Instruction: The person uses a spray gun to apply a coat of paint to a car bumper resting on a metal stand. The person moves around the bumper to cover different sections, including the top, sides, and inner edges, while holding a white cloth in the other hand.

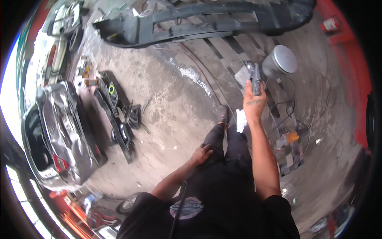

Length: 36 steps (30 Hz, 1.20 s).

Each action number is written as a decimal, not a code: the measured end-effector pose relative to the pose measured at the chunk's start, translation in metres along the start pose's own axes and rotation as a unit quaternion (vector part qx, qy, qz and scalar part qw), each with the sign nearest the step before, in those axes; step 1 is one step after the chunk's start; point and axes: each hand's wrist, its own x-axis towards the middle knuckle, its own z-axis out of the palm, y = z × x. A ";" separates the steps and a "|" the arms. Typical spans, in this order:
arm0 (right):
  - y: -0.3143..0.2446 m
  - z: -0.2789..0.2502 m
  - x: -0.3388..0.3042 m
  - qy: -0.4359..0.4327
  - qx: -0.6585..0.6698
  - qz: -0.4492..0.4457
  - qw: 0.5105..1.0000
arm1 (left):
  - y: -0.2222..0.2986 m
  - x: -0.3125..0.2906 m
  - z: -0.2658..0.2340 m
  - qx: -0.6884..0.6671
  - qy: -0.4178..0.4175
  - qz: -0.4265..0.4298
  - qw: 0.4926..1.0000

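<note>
1. A grey spray gun [254, 77] is held in the right hand [253, 104], right of the frame's centre; the fingers are closed around its handle and its metal cup [281, 60] is seen just to the upper right
2. The left hand [201, 153] is rested on the dark trousers at the thigh, just below centre, with the fingers loosely curled and nothing gripped
3. A white rag [240, 120] is seen just below the right hand, against the leg
4. A dark car bumper [199, 22] is laid across the top of the frame on the concrete floor [167, 103]
5. A dented silver car [59, 131] is parked at the left edge, with black car parts [119, 115] scattered beside it
</note>
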 end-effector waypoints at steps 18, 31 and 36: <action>-0.070 0.215 -0.125 -0.073 -0.052 -0.055 0.994 | -0.146 -0.126 -0.147 0.061 0.091 -0.239 0.965; -0.191 0.452 -0.235 -0.129 -0.037 -0.185 0.974 | -0.283 -0.166 -0.255 0.117 -0.069 -0.231 0.963; -0.189 0.454 -0.239 -0.104 -0.051 -0.176 0.978 | -0.302 -0.184 -0.250 0.086 -0.099 -0.222 0.966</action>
